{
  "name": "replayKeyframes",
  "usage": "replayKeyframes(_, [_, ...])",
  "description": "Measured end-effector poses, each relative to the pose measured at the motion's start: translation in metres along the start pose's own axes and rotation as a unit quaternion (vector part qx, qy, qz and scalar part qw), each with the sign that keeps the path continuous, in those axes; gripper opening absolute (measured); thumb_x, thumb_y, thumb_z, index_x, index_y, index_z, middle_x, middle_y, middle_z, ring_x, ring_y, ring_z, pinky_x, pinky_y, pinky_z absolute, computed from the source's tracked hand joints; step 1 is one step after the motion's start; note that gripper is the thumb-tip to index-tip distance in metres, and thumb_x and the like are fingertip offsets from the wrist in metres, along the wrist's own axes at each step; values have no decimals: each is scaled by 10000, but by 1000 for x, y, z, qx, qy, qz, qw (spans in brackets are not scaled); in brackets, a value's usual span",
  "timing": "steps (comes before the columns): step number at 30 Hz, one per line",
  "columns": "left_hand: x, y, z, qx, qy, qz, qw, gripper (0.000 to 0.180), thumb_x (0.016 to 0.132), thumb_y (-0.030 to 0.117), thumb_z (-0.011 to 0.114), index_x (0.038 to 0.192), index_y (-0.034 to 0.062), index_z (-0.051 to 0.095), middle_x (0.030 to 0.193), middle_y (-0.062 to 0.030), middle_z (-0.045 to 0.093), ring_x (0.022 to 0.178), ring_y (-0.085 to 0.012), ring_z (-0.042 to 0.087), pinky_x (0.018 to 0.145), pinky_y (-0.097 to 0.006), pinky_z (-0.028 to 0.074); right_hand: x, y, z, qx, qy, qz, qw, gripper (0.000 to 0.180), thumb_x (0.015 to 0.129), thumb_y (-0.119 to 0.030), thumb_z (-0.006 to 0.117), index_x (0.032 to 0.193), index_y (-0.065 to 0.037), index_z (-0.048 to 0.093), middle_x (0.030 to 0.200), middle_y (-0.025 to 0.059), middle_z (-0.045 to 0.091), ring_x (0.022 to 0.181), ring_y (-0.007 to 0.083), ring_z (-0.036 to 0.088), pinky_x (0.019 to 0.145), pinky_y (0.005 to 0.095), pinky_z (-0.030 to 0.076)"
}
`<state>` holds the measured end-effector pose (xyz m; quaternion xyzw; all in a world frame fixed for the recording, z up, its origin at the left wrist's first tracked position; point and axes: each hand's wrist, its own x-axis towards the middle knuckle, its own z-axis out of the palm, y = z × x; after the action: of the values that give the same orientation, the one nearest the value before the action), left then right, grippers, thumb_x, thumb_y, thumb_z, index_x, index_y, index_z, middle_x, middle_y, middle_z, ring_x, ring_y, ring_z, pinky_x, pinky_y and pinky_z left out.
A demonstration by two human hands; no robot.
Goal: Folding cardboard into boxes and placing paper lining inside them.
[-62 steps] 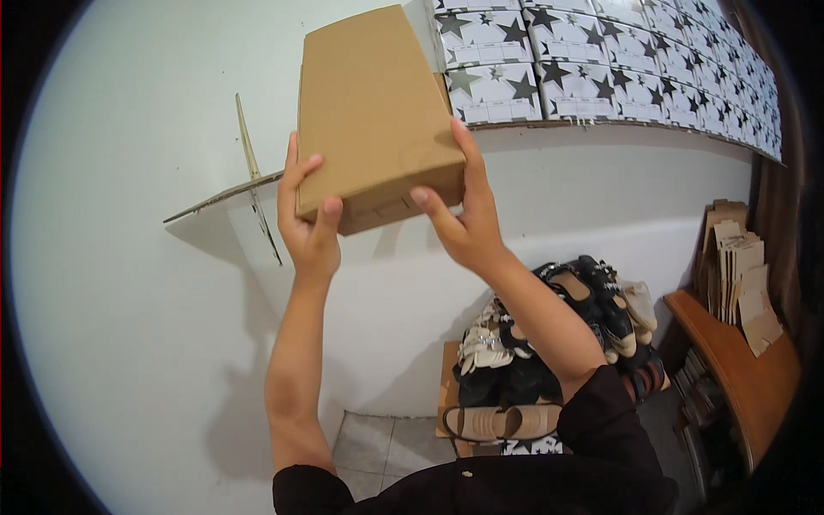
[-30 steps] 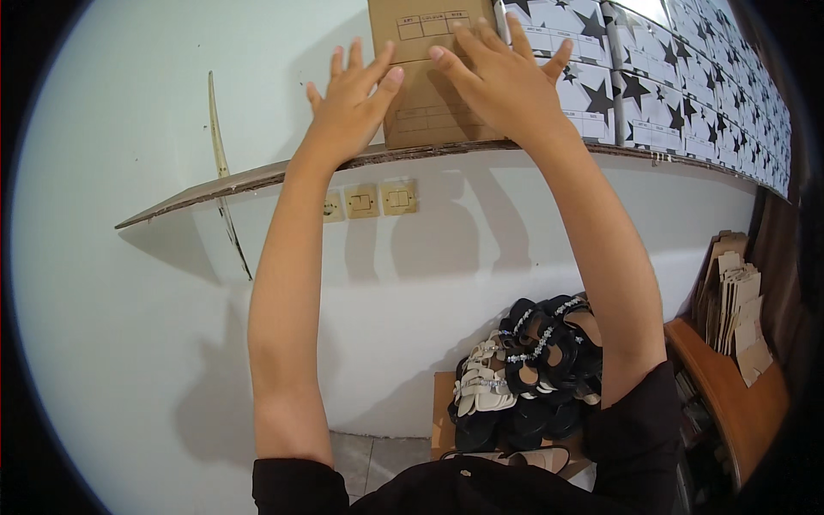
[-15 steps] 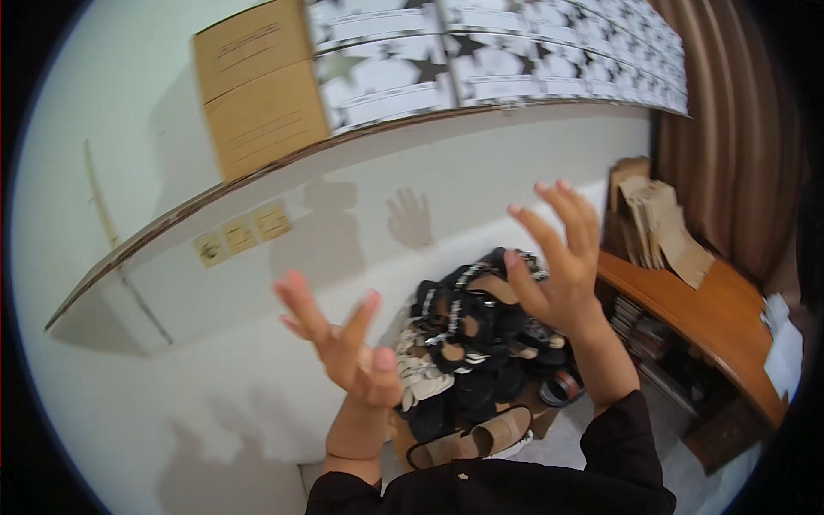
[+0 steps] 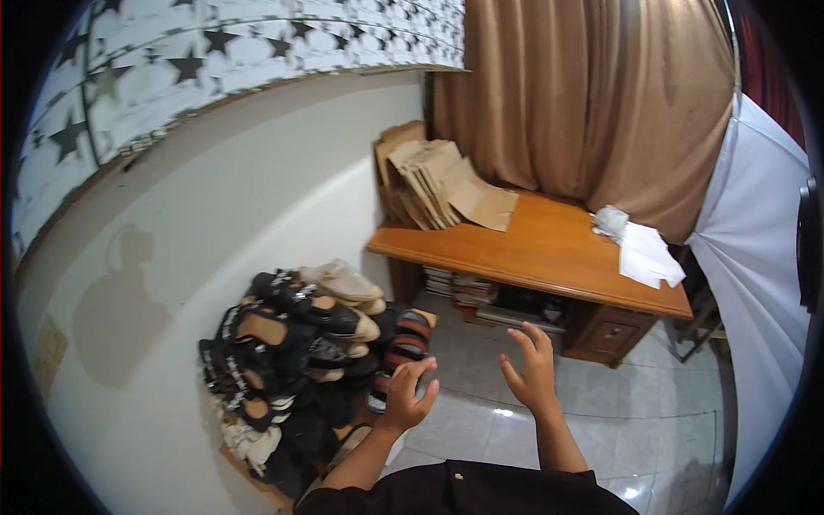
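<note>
Looking down, we hold our left hand (image 4: 410, 396) and right hand (image 4: 530, 371) empty with fingers spread, nearest the heap of sandals (image 4: 300, 352) against the wall, best reached low and steadily beside the wooden tabletop (image 4: 549, 253).

shoe pile (image 4: 300, 360) left, desk (image 4: 532, 257) ahead

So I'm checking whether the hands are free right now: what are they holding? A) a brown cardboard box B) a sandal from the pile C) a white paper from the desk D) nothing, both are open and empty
D: the left hand and right hand hang open with fingers spread above the tiled floor, beside the pile of sandals, touching nothing.
</note>
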<state>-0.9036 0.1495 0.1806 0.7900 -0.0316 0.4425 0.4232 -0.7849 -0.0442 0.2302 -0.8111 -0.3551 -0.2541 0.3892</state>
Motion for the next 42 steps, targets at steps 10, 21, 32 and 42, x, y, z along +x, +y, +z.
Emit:
replayKeyframes(10, [27, -66, 110, -60, -126, -78, 987, 229, 818, 45, 548, 1040, 49, 602, 825, -70, 651, 767, -219, 619, 741, -330, 441, -1, 117, 18, -20, -89, 95, 991, 259, 756, -147, 625, 1000, -63, 607, 985, 94, 618, 978, 266, 555, 859, 384, 386])
replayKeyframes(21, [112, -242, 317, -116, -227, -198, 946, 272, 820, 120, 569, 1089, 82, 579, 918, -92, 634, 814, -208, 629, 724, -324, 488, 69, 337, 125, -95, -225, 186, 952, 375, 745, -259, 635, 1083, -99, 594, 1128, 146, 555, 1082, 329, 502, 911, 384, 396])
replayKeyframes(32, [248, -454, 450, 246, -309, -209, 894, 497, 757, 218, 615, 1220, 104, 475, 1246, -116, 450, 1197, -292, 380, 987, -520, 237, 156, 517, 179, -206, -294, 344, 868, 306, 811, -353, 546, 1046, -158, 575, 1069, 65, 559, 1125, 249, 476, 1006, 592, 233])
replayKeyframes(42, [367, -539, 527, 325, -329, -275, 843, 784, 799, 323, 607, 1393, 7, 204, 1469, -175, 164, 1377, -305, 104, 1075, -562, 85, 199, 595, 210, -220, -206, 280, 912, 287, 791, -327, 565, 1014, -148, 587, 1078, 128, 551, 994, 313, 501, 881, 465, 341])
